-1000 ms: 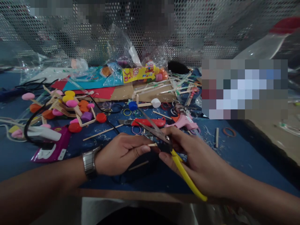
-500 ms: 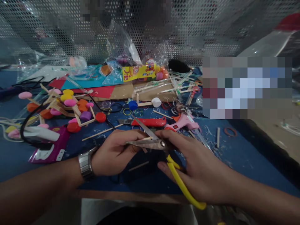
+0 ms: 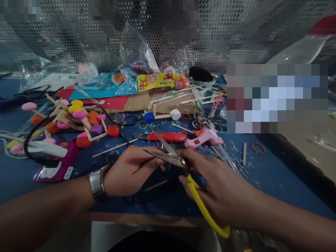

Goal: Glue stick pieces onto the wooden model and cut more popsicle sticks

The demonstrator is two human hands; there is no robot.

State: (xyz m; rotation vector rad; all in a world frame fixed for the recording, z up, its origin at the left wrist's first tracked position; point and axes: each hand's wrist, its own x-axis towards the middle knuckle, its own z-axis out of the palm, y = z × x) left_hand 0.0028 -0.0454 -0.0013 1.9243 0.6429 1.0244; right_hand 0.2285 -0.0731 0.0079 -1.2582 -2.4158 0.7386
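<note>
Two-handed above desk (image 3: 273, 178): holds yellow-handled scissors (image 3: 183, 162), spread, in right grip (image 3: 219, 185) — pinches mostly hidden stick (image 3: 170, 153) in left grip (image 3: 128, 171).

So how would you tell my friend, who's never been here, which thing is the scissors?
Start at the blue table and find the right hand near its front edge. The scissors are in that hand, their blades spread open by the left hand. Unlike the red cutter lying just beyond, they have two crossing blades and a yellow handle.
</note>
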